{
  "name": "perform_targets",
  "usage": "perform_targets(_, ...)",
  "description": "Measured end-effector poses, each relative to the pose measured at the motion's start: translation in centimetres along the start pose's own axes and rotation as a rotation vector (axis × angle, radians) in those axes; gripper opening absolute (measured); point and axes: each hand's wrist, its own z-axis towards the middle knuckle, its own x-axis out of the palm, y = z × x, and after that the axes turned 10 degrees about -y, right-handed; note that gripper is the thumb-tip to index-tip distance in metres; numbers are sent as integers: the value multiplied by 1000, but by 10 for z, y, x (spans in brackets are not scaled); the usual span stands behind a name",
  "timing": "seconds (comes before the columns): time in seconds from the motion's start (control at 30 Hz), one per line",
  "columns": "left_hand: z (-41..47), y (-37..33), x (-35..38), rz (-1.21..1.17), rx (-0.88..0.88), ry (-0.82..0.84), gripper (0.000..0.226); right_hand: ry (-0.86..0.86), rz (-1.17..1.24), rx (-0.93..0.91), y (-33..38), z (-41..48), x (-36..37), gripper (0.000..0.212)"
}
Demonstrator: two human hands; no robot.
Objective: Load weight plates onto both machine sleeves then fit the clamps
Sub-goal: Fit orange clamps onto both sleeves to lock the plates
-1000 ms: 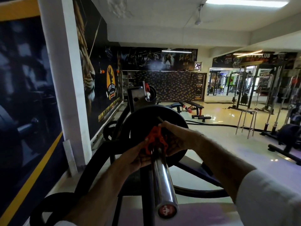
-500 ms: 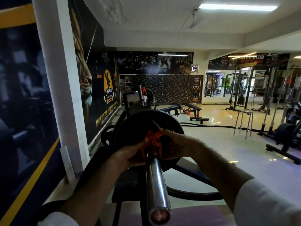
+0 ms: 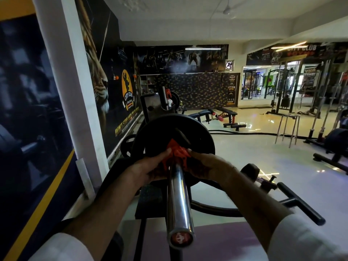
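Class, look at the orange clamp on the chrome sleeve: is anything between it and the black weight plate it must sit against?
Nothing visible. The orange clamp is on the chrome sleeve, up near the black weight plate. The left hand and right hand grip it from either side, hiding whether it touches the plate.

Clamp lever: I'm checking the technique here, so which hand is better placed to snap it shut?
Probably the right hand: its fingertips reach the clamp just under the black lever, while the left hand cups the clamp's lower side.

I see a commercial gym: black padded benches [image 3: 224, 115] and steel cable machines [image 3: 286, 91] stand beyond the black round weight plate [image 3: 156, 132].
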Motion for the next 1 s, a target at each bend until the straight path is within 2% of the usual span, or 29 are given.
perform_targets(0.13,1,1,2,12,12,-31,43,-40,-9,-6,-1,-1,0,33)
perform_targets(0.27,-3,1,3,44,13,-58,54,-61,-26,-51,-1,-5,5,43)
perform_targets(0.33,-15,-2,4,106,13,-74,59,-88,-59,-91,1,-17,8,45)
perform_targets(0.43,-34,-11,8,264,75,-167,64,-108,-163,-225,4,-41,8,37)
perform_targets(0.53,-58,-27,20,433,311,-278,44,-151,-313,-440,5,-62,-7,39)
perform_targets(0.63,-89,-47,44,625,590,-284,34,-261,-430,-666,12,-90,-31,41)
perform_targets(0.77,-122,-56,95,941,818,-420,61,-406,-583,-892,21,-122,-76,37)
perform_targets(0.87,-135,-41,151,1070,962,-458,64,-511,-695,-1028,22,-138,-128,37)
perform_targets(1.0,-139,7,238,1099,1090,-420,62,-626,-814,-1141,15,-157,-225,38)
